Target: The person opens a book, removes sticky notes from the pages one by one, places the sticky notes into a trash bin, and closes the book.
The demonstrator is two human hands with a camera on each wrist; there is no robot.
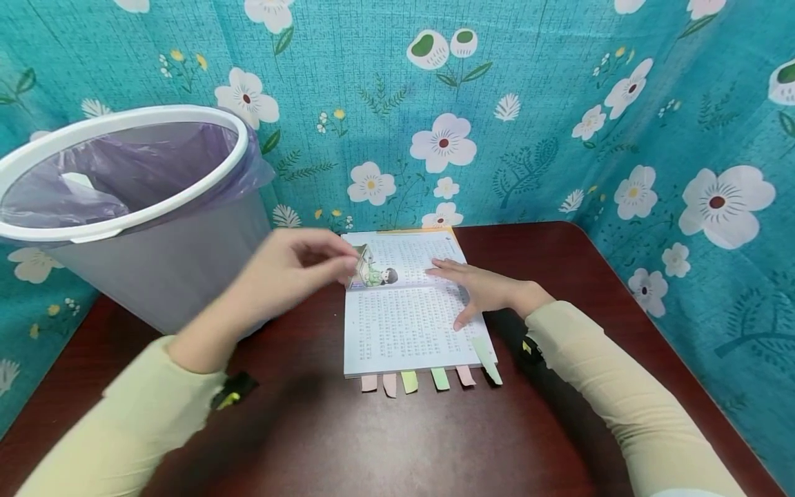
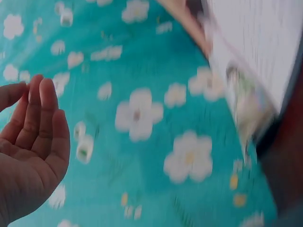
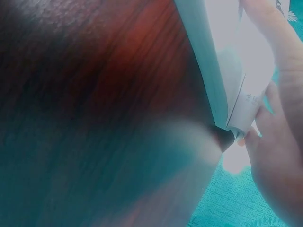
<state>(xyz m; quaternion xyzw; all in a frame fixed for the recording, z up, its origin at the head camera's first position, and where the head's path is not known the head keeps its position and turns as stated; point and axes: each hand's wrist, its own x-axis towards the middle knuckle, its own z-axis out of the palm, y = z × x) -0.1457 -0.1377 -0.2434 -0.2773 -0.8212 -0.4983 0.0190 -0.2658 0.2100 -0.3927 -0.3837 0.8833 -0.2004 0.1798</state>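
Observation:
An open book (image 1: 406,324) with printed text and a small colour picture lies on the dark table. My right hand (image 1: 481,284) rests on its right side with the fingers spread. In the right wrist view that hand (image 3: 277,137) is beside the book's edge. Near the book's upper left edge is my left hand (image 1: 304,266), its thumb tip meeting a fingertip. The left wrist view shows this hand (image 2: 35,142) palm side, with the other fingers fairly straight and no object visible between them. Several coloured sticky tabs, including a yellow-green tab (image 1: 409,382), stick out below the book.
A grey bin (image 1: 186,259) with a white rim and purple liner stands at the left, close to my left forearm. Behind the reddish-brown table (image 1: 397,449) hangs a teal floral cloth (image 1: 373,90), which also covers the right side. A long green tab (image 1: 486,359) overlaps the book's lower right corner.

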